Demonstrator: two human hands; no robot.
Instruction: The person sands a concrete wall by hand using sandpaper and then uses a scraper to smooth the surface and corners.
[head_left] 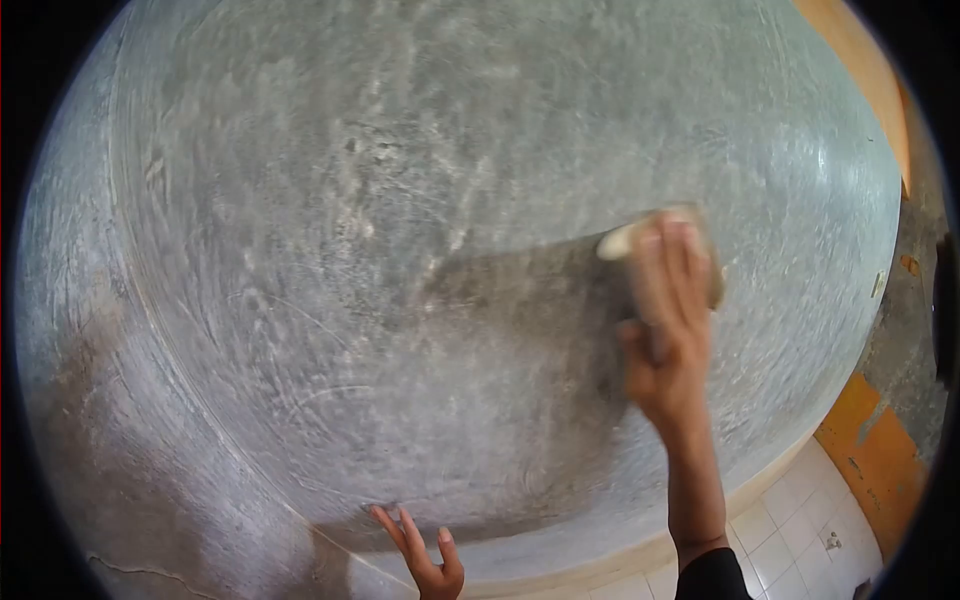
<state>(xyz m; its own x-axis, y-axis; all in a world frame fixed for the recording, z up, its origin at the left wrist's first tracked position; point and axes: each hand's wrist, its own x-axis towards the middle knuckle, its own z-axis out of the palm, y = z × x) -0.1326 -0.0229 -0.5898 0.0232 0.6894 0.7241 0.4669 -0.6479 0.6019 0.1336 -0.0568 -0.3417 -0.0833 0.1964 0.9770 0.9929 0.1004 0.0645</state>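
Observation:
A grey plastered wall [330,300] with scratches and pale smears fills most of the view. My right hand [672,310] presses against it right of the middle, arm stretched upward. Under its fingers is a beige pad [618,243], whose rounded pale edge sticks out on the left; motion blurs it and I cannot tell its exact kind. Low in the view, my left hand [435,570] is open, its fingers spread and pointing up, fingertips overlapping the wall's lower part. Nothing shows in it.
On the left the wall meets another grey wall [110,440] at a corner. White floor tiles [790,520] lie below. To the right are an orange-painted surface [885,440] and a small pale fitting [878,283] near the wall's edge.

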